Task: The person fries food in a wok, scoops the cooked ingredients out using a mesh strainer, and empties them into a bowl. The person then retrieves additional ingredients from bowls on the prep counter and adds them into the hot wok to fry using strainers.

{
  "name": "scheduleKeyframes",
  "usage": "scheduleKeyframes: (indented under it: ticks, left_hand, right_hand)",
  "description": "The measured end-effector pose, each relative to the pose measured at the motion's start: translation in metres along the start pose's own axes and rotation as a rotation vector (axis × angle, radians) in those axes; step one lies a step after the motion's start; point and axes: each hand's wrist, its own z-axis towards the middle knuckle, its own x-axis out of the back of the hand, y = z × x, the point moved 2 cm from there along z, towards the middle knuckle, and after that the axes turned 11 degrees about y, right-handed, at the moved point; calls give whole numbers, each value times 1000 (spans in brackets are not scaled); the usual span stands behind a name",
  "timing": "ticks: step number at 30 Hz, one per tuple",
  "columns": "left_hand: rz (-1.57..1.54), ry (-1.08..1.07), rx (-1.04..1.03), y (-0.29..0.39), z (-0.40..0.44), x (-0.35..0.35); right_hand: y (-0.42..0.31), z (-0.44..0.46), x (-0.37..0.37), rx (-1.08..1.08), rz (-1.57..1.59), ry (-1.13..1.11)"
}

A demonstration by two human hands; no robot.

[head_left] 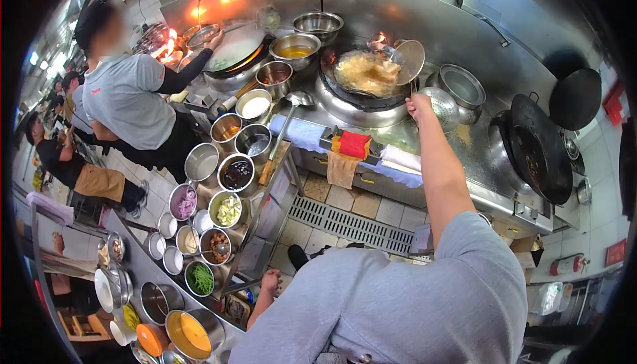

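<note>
My right hand (418,107) is closed round the handle of a strainer (409,59), whose round mesh head is over the right side of a wok (366,72). Pale food bubbles in the wok, and a flame shows behind it. A perforated ladle (440,108) lies just right of my hand. My left hand (271,282) hangs low beside the ingredient cart, its fingers curled; what it holds, if anything, is too small to make out.
At the left a co-worker (133,92) stands at another steaming wok (232,49). Metal pots of sauces and cut vegetables (229,210) crowd the cart at my left. A long ladle (300,99) rests there. Large black woks (541,148) stand at the right.
</note>
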Motion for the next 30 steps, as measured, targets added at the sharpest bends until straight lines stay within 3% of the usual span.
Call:
scheduleKeyframes:
  ticks: [7,11,13,15,19,21,24,26,27,29,30]
  left_hand:
    - [-128,13,-27,14,27,-11]
    - [-38,50,-28,20,12,-6]
    - [21,51,-51,21,7,-2]
    - [200,125,-5,46,-26,0]
    - [188,140,32,28,-33,3]
    - [-80,96,135,-3,-20,1]
    - [-174,49,37,-17,-15,-1]
    - [-192,50,62,-17,-16,-3]
    - [-211,52,90,-13,-18,-5]
    - [-142,73,94,-3,-27,-7]
    - [-70,94,106,1,-34,-7]
  right_hand:
    - [-24,-22,0,107,-78,20]
    - [-23,-19,-6,75,-91,-6]
    - [-21,-18,-8,80,-243,-56]
    - [-17,-13,-7,109,-239,-87]
    - [-10,-47,-15,184,-235,-63]
    - [-6,-43,-16,190,-216,-42]
    - [-9,-43,-15,224,-291,-79]
    - [-9,-38,-17,443,-469,6]
    - [-3,-15,-18,448,-464,5]
    - [4,42,-22,705,-685,171]
    - [-2,25,-26,590,-720,128]
